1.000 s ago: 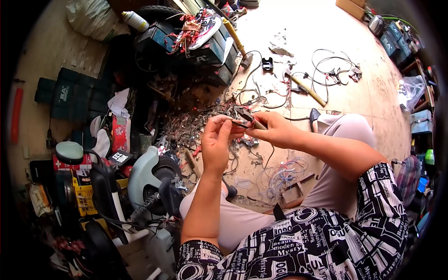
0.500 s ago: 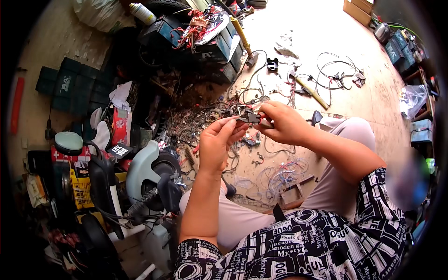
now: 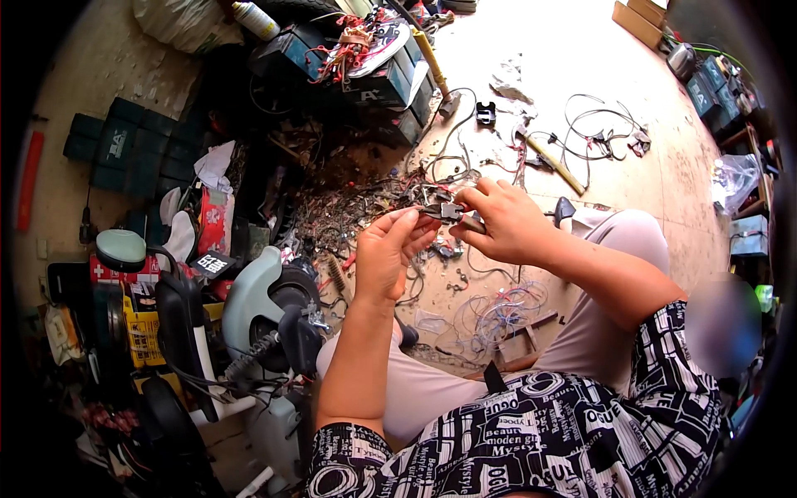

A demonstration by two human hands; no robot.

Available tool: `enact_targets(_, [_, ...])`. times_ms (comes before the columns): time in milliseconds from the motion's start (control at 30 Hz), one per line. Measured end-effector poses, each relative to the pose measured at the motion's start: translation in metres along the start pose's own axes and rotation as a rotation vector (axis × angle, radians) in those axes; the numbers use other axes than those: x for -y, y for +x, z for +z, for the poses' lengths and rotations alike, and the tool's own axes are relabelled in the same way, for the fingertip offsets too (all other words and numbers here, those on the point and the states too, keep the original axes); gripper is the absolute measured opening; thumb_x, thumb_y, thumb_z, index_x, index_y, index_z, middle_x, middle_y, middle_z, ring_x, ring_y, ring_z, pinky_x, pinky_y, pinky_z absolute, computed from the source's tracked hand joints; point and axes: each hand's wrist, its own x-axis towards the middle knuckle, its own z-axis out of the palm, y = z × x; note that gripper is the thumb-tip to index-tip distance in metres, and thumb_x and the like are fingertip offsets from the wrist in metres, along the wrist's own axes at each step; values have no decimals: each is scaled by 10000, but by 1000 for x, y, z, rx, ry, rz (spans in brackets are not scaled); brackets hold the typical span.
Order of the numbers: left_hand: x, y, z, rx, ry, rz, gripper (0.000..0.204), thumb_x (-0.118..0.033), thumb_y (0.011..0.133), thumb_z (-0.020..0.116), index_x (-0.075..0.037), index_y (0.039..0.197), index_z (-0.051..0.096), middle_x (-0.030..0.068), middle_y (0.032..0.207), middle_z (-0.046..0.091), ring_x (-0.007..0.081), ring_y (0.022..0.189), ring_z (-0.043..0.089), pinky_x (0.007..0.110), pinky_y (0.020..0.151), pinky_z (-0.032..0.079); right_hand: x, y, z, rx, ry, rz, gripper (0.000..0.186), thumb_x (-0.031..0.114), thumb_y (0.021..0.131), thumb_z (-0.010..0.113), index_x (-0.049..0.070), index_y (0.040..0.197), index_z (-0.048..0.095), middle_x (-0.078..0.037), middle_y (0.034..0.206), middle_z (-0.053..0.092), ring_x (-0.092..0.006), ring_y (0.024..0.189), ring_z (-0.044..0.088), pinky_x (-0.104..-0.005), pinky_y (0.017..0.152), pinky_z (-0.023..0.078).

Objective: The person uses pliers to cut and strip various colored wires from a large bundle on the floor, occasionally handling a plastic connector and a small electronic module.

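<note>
In the middle of the head view my left hand (image 3: pixel 386 245) pinches a thin dark piece (image 3: pixel 423 213), probably a wire end, between thumb and fingers; its exact shape is hard to make out. Just to its right my right hand (image 3: pixel 498 224) is closed on pliers (image 3: pixel 452 213), whose metal head is at that piece, close to my left fingertips. Below and behind both hands lies a dense litter of wire scraps and small parts (image 3: pixel 349 207) on the floor.
A scooter (image 3: pixel 257 307) and jumbled parts crowd my left. Dark battery blocks (image 3: pixel 382 91) stand ahead. A yellow bar (image 3: pixel 556 162), cable loops (image 3: pixel 598 112) and a black bracket (image 3: pixel 486 112) lie ahead right. Clear tubing (image 3: pixel 515 315) lies between my legs; boxes (image 3: pixel 747 232) line the right.
Since a second ago my right hand has risen a little and turned the pliers flatter, their head toward my left fingertips. My left hand still pinches; little differs from half a second ago.
</note>
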Motion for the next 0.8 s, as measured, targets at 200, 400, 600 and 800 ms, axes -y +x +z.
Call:
enact_targets(200, [5, 2, -2, 26, 1, -18, 185, -104, 912, 554, 30, 1028, 609, 162, 989, 671, 242, 919, 669, 298, 780, 558, 1, -1, -3, 24, -73, 19, 358, 382, 820, 631, 83, 999, 548, -126, 904, 524, -305, 856, 533, -407, 757, 427])
enact_targets(400, [6, 3, 1, 38, 8, -25, 193, -107, 913, 554, 29, 1039, 609, 163, 996, 670, 238, 929, 667, 302, 787, 555, 1, -1, -6, 37, -125, 18, 353, 390, 816, 629, 79, 957, 541, -128, 884, 516, -307, 839, 529, -416, 744, 422])
enact_targets(600, [8, 4, 1, 51, -10, -30, 203, -110, 914, 556, 30, 1052, 608, 161, 996, 671, 232, 918, 668, 309, 794, 554, 0, 0, -7, 47, -142, -20, 372, 386, 823, 619, 39, 910, 517, -142, 826, 537, -321, 774, 556, -417, 694, 446])
enact_targets(800, [11, 6, -2, 75, -23, -45, 197, -99, 917, 547, 35, 1049, 605, 164, 994, 670, 233, 913, 669, 307, 794, 556, -1, -1, -6, 71, -147, 17, 375, 411, 811, 614, 53, 898, 542, -129, 847, 570, -307, 788, 610, -415, 698, 489])
